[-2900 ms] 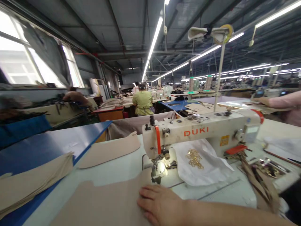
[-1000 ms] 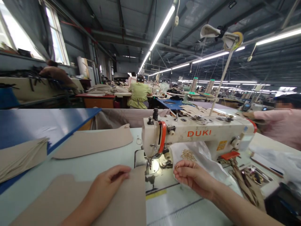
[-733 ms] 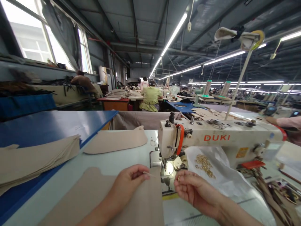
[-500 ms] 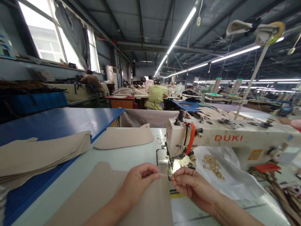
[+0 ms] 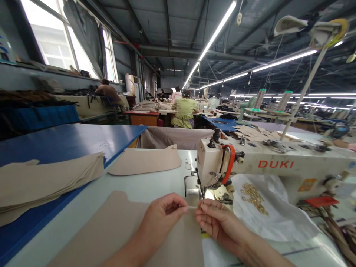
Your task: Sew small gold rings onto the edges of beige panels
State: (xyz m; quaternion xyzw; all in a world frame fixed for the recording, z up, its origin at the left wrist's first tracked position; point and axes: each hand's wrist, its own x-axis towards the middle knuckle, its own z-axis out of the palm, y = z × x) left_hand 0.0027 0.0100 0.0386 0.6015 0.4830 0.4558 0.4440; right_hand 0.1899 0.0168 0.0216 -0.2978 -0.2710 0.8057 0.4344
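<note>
Thin pale strip (image 5: 191,207) runs sideways in the air, its long side pointing right at a small gold ring (image 5: 201,205). The left hand (image 5: 164,212) pinches the strip. The right hand (image 5: 219,226) pinches the ring. Both are just by the sewing machine (image 5: 213,160), above a beige cut piece (image 5: 111,226) on the table (image 5: 83,194).

The only legible word is DUKI (image 5: 275,164), in red capital letters along the front of the cream arm of the sewing machine (image 5: 244,159). To the right of the word, lower on the same machine, a small yellow-orange sticker (image 5: 307,184) carries print too small to read. A pale blue sign (image 5: 3,40) on the wall at the far left is cut off by the picture's edge, and its marks cannot be read.
</note>
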